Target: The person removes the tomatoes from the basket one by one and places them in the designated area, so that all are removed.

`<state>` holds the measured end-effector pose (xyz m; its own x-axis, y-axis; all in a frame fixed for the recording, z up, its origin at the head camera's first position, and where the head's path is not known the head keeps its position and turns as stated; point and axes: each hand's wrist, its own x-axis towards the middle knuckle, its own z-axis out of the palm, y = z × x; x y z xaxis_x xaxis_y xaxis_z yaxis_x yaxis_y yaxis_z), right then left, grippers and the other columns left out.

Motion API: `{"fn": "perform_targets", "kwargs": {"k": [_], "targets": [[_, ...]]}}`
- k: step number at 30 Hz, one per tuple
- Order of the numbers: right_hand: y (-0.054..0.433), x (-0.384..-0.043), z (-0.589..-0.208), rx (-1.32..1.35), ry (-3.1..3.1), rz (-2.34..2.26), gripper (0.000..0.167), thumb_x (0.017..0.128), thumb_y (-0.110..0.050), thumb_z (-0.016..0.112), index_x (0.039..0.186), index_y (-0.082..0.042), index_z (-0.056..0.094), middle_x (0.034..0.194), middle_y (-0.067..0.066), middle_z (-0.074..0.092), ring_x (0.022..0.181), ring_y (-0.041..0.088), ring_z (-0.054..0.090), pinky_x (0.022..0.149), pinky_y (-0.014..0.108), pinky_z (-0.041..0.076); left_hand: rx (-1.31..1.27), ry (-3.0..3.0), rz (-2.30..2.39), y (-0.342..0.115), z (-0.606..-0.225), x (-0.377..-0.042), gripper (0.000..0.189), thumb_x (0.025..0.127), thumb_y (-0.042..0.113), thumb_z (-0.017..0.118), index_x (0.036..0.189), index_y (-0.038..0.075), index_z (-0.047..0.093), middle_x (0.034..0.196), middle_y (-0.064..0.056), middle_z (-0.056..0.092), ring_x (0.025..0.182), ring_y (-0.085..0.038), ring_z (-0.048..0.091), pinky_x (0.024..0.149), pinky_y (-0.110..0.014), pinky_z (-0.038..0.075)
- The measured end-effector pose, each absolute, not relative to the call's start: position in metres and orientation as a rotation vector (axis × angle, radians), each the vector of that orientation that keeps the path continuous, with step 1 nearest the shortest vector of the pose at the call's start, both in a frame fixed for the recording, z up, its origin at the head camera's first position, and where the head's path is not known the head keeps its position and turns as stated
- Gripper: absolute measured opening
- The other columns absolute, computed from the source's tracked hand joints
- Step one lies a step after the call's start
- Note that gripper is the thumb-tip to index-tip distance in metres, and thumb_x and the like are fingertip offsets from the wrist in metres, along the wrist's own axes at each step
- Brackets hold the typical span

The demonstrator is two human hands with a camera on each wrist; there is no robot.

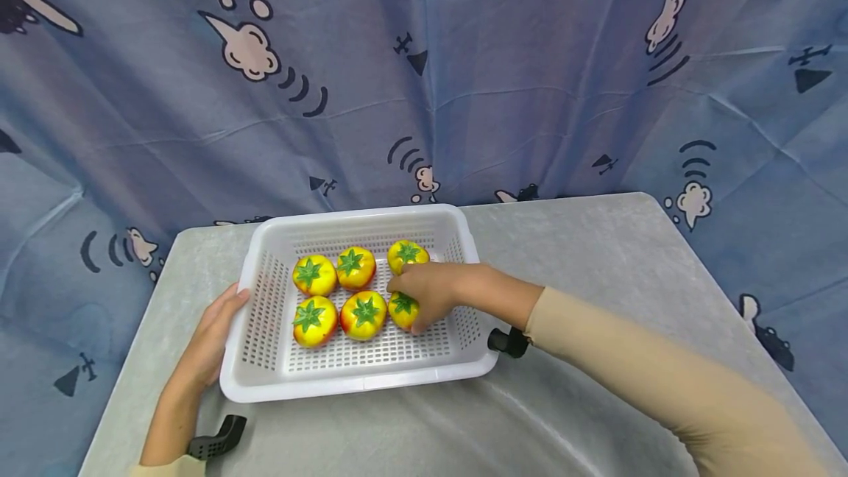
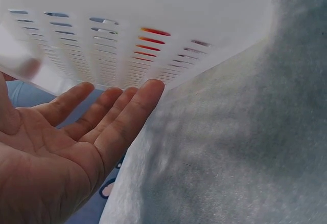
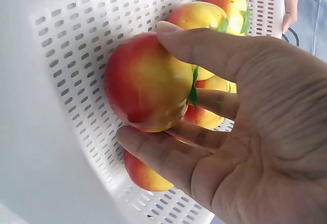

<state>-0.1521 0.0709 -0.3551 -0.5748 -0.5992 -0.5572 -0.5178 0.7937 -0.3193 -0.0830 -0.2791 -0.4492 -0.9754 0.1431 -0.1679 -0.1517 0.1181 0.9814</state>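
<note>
A white plastic basket (image 1: 361, 376) with slotted walls holds several yellow-red tomato-like fruits with green star-shaped leaves on top. My left hand (image 1: 213, 330) holds the basket's left rim. Its thumb lies at the rim, and in the left wrist view the long fingers (image 2: 135, 109) reach nearly straight along the outer wall. Inside the basket, on its right side, my right hand (image 1: 430, 291) grips the near right tomato-like fruit (image 3: 148, 83) between thumb and fingers. Behind that hand sits another fruit (image 1: 407, 253), partly covered. The middle near fruit (image 1: 363, 315) is beside the gripped one.
The basket stands on a grey cloth-covered table (image 1: 570, 241). A blue patterned curtain (image 1: 371, 79) hangs behind the table and along its sides. Further fruits (image 1: 314, 275) sit in the basket's left half. Dark wrist devices (image 1: 509, 342) are worn on both forearms.
</note>
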Motion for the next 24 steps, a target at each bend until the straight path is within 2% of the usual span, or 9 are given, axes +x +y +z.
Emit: {"fn": "perform_targets", "kwargs": {"k": [7,20,24], "targets": [[0.066,-0.151,-0.357,-0.837,2.308,-0.125,0.075,0.092,-0.024,0.084,0.159,-0.019,0.050,0.168,0.011,0.043,0.151,0.028,0.047,0.126,0.049,0.040,0.016,2.155,1.955,-0.280,-0.449,-0.083,0.067,0.116,0.044,0.028,0.170,0.006,0.014,0.159,-0.040,0.033,0.112,-0.001,0.068,0.088,-0.034,0.061],[0.070,-0.152,-0.352,-0.871,2.311,-0.175,0.073,0.092,-0.024,0.083,0.158,-0.018,0.051,0.170,0.015,0.038,0.152,0.031,0.046,0.127,0.051,0.039,0.012,2.157,1.960,-0.279,-0.450,-0.082,0.066,0.116,0.043,0.028,0.169,0.005,0.016,0.157,-0.040,0.035,0.112,-0.005,0.069,0.087,-0.036,0.062],[0.075,-0.152,-0.351,-0.892,2.331,-0.222,0.071,0.091,-0.022,0.084,0.156,-0.017,0.053,0.167,0.016,0.043,0.145,0.030,0.052,0.123,0.050,0.043,0.016,2.150,1.961,-0.279,-0.449,-0.083,0.066,0.116,0.043,0.028,0.169,0.006,0.016,0.157,-0.040,0.035,0.112,-0.005,0.069,0.087,-0.035,0.062]]}}
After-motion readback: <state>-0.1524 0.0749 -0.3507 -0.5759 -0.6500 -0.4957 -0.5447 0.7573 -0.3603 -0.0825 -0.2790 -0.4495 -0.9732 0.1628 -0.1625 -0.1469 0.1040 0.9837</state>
